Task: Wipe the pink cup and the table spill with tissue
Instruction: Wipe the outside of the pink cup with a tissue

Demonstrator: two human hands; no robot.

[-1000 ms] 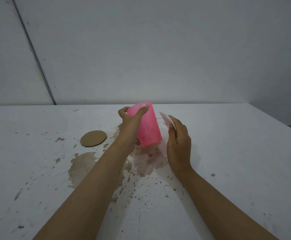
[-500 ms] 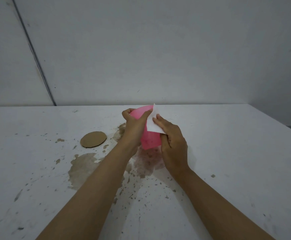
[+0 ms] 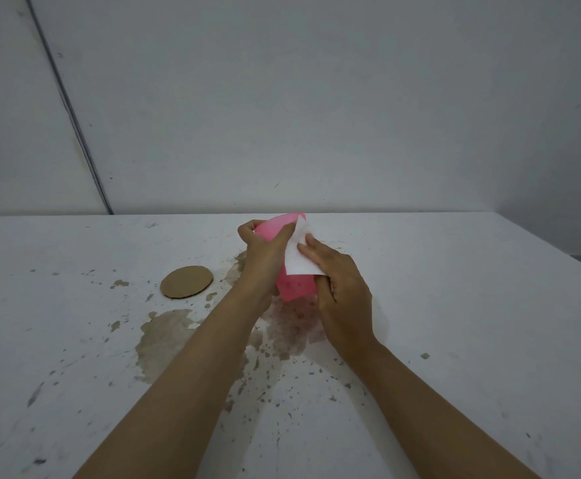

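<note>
My left hand (image 3: 263,257) grips the pink cup (image 3: 296,286) and holds it tilted above the white table (image 3: 472,305), its fingers curled round the cup's upper part. My right hand (image 3: 342,281) presses a white tissue (image 3: 297,259) against the cup's side, its fingers lying over the tissue and its thumb curled under the cup's lower part. A brown spill (image 3: 164,335) with many splashes spreads over the table below and to the left of the cup. Part of the wet patch (image 3: 289,331) sits right under the cup.
A round brown cardboard coaster (image 3: 187,281) lies on the table left of my hands. Small brown specks (image 3: 282,402) dot the table toward me. A grey wall (image 3: 316,98) rises behind the table's far edge.
My right hand has brought the tissue from beside the cup onto the cup's side. The cup has tipped a little further in my left hand.
</note>
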